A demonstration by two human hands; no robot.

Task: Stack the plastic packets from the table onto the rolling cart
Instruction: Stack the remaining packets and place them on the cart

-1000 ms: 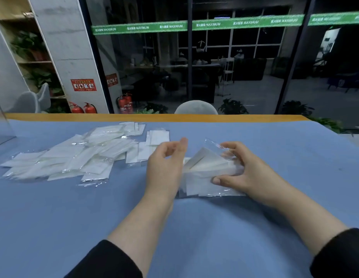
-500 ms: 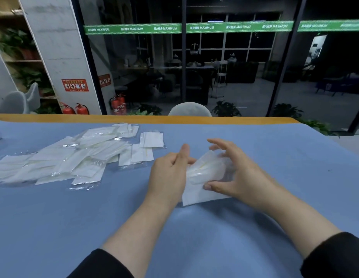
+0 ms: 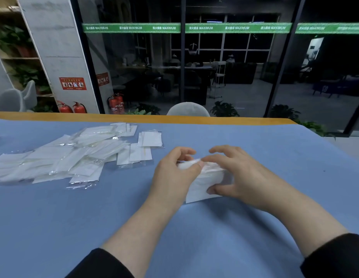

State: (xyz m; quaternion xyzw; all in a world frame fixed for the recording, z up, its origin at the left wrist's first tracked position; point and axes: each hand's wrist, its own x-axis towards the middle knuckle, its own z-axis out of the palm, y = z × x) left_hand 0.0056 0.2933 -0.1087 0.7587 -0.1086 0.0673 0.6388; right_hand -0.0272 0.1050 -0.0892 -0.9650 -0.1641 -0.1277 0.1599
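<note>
Blue table point(image 3: 254, 149) | both hands, left hand point(image 3: 172, 177), right hand point(image 3: 238, 175), grip small packet stack point(image 3: 202, 183), seemingly | loose packets point(image 3: 70, 157) left

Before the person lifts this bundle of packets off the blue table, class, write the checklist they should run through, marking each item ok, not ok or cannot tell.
1. Left hand grips the bundle of packets: ok.
2. Right hand holds the bundle, thumb on its near edge: ok.
3. Bundle edges squared up: cannot tell, the hands cover most of it.
4. Rolling cart within reach: cannot tell, it is not in view.
5. All packets gathered: not ok, a loose pile of packets lies on the blue table.
</note>
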